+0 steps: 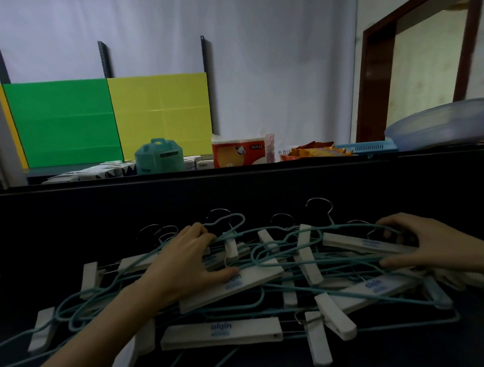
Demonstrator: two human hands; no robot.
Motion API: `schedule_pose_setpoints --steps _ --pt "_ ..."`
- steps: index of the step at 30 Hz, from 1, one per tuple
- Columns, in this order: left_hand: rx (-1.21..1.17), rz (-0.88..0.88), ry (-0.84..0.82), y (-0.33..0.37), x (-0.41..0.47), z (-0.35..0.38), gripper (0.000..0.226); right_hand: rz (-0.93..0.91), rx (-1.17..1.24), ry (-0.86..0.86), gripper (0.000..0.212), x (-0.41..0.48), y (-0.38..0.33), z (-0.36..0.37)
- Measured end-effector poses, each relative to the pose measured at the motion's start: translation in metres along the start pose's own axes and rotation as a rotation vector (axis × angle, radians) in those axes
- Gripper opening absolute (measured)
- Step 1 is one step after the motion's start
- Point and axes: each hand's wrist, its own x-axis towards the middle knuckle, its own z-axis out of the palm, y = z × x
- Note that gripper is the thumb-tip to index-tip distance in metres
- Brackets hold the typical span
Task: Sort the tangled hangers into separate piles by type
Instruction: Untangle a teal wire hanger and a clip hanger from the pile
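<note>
Dark table (95,215), tangled hangers (221,330), hands (183,260) (428,242) perhaps gripping

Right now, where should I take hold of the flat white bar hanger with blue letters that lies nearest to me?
Grip the flat white bar hanger at the middle of its bar, coming from above on the near side. The bar lies flat and uncovered at the pile's front edge; its right end runs into white clips and thin teal wire hangers, which would probably snag.

One left hand (183,258), one right hand (425,243), one hanger tangle (221,332).
</note>
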Motion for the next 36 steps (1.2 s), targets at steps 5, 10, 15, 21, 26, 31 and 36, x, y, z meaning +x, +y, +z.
schedule_pose_setpoints --steps 5,10,15,21,26,31,36 --pt "-0.032 0.012 0.068 0.000 0.002 0.000 0.108 -0.012 0.064 0.104 0.106 -0.008 0.002 -0.011" --pt "-0.081 0.021 0.075 -0.003 0.003 -0.004 0.110 -0.011 0.105 0.189 0.095 -0.012 0.006 -0.019" --pt "-0.106 0.029 0.090 -0.005 0.003 -0.003 0.111 -0.012 0.122 0.246 0.090 -0.015 0.012 -0.021" --pt "-0.139 0.008 0.136 -0.002 0.004 -0.008 0.082 0.007 0.168 0.253 0.087 -0.020 0.011 -0.018" --pt "-0.101 0.024 0.147 -0.001 0.005 -0.008 0.083 0.030 0.170 0.266 0.090 -0.023 0.007 -0.016" --pt "-0.043 0.137 0.137 0.006 0.003 -0.003 0.094 0.040 0.181 0.268 0.094 -0.029 0.003 -0.014" --pt "-0.015 0.185 0.081 0.016 0.000 -0.002 0.093 0.046 0.164 0.274 0.095 -0.032 0.002 -0.015"
